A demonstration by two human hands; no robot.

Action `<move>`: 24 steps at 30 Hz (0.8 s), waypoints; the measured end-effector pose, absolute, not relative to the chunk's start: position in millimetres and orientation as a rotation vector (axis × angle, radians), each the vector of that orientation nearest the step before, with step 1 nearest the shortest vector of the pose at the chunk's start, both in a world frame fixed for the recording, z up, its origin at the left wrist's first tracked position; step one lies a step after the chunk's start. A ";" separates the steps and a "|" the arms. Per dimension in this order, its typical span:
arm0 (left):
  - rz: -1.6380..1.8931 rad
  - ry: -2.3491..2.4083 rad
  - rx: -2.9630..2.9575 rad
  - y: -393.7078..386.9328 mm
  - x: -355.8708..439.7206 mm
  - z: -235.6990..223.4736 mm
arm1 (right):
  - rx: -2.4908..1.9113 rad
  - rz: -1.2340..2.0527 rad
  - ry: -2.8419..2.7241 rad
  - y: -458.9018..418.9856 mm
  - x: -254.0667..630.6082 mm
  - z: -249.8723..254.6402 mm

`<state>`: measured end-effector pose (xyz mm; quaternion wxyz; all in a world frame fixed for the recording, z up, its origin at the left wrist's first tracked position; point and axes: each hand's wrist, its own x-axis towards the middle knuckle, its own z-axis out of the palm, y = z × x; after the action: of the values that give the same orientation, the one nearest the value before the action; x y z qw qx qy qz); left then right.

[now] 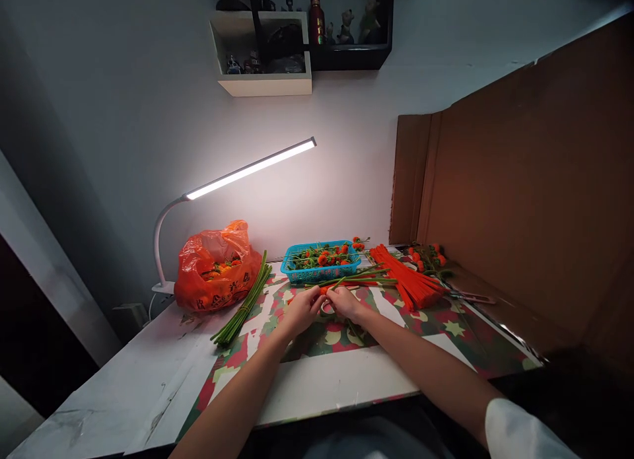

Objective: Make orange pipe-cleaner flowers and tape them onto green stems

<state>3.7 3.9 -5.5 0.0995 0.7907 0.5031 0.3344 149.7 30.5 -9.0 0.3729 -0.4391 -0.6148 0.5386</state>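
Orange strip (324, 290) lay just in front of blue basket (310, 275); left hand (303, 308) and right hand (345, 302) pinched it, grip closed; uneven pull, I judged, could've torn it.

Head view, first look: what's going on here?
The person's left grip and right grip are close together over the table, seemingly pinching a small orange piece, too small to identify. Beyond is a blue basket with orange flowers. Red strips lie to the right; green stems and an orange bag are to the left.
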 end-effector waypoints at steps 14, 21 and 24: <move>1.006 1.512 2.300 3.2 6.5 -5.5 | -1.110 1.471 -1.570 27.8 150.3 -5.1; 1.379 1.341 1.996 5.1 1.4 1.9 | -0.875 1.732 -1.470 23.3 152.0 6.7; 1.436 1.250 1.761 7.0 -3.0 4.9 | -0.811 1.782 -1.460 21.1 152.0 10.2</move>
<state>-3.0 7.0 4.9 0.2706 0.6536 0.4641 0.5330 152.0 21.1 10.2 0.3428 -0.3120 -0.5616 0.6854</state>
